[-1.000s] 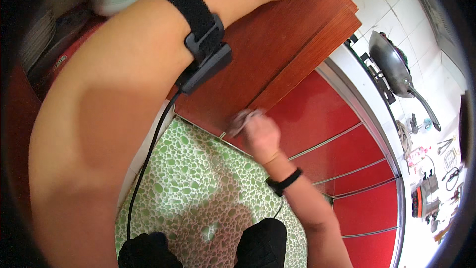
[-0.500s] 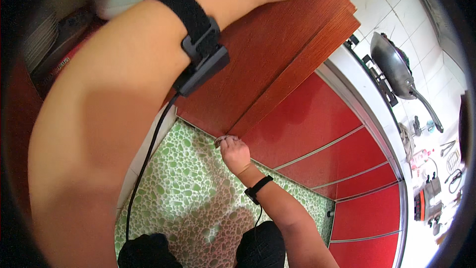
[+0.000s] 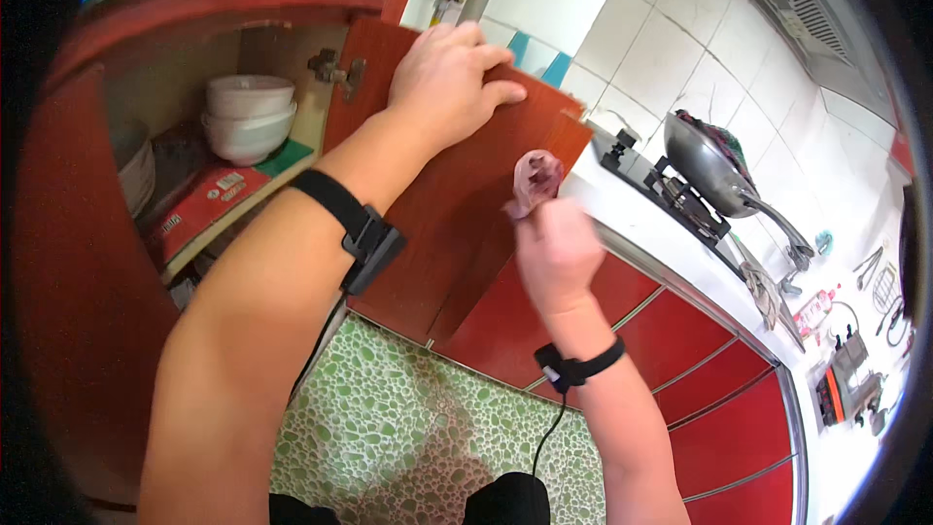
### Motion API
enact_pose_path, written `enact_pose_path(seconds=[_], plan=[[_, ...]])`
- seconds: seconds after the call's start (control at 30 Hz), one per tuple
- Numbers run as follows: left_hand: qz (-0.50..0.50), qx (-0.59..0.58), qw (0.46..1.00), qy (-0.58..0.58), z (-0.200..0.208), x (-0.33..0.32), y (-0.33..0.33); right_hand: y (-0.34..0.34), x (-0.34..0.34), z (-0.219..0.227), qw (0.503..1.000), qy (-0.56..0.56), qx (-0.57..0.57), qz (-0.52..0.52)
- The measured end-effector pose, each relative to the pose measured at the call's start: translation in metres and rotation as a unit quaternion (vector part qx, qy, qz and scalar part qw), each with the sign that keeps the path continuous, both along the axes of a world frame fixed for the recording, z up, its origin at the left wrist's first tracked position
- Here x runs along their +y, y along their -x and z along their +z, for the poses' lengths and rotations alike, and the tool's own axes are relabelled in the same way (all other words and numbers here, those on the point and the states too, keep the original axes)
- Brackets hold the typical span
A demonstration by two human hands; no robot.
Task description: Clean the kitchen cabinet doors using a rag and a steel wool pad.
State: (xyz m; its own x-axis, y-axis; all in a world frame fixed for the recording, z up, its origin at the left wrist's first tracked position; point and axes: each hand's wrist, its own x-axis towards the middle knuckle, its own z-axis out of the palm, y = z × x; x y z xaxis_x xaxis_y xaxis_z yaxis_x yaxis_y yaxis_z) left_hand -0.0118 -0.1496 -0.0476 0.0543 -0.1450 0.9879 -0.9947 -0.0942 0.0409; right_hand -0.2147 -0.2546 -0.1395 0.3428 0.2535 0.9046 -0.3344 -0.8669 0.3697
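Observation:
A reddish-brown wooden cabinet door (image 3: 428, 204) stands swung out from its cabinet. Over its top edge my left hand (image 3: 449, 78) is hooked, fingers bent onto the far side and thumb along the edge. My right hand (image 3: 559, 248), a little blurred, grips a crumpled pinkish-purple rag (image 3: 537, 182) whose end sticks up above the fist. The rag is in front of the door's upper right corner; whether it touches the wood I cannot tell.
Inside the cabinet, white bowls (image 3: 249, 117) are stacked on a shelf lined with red cardboard (image 3: 206, 202). To the right, a pan (image 3: 709, 165) rests on the gas stove (image 3: 671, 199) on a white counter. Red cabinets (image 3: 700, 369) run below; the floor (image 3: 389, 418) is green pebble-patterned.
My right hand has risen with the rag from the door's bottom edge to its upper right corner. The view has tilted up, bringing more of the cabinet's inside and the stove into sight.

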Motion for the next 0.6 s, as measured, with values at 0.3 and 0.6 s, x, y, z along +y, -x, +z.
enact_pose_path(seconds=[0.3, 0.6], plan=[[-0.217, 0.428, 0.847, 0.229, -0.105, 0.043, 0.076, 0.016, 0.003, -0.094, 0.980, -0.090, 0.178, 0.016], [-0.173, 0.882, 0.418, 0.129, -0.361, 0.004, 0.078, 0.012, 0.011, -0.135, 0.966, -0.060, 0.252, 0.024]])
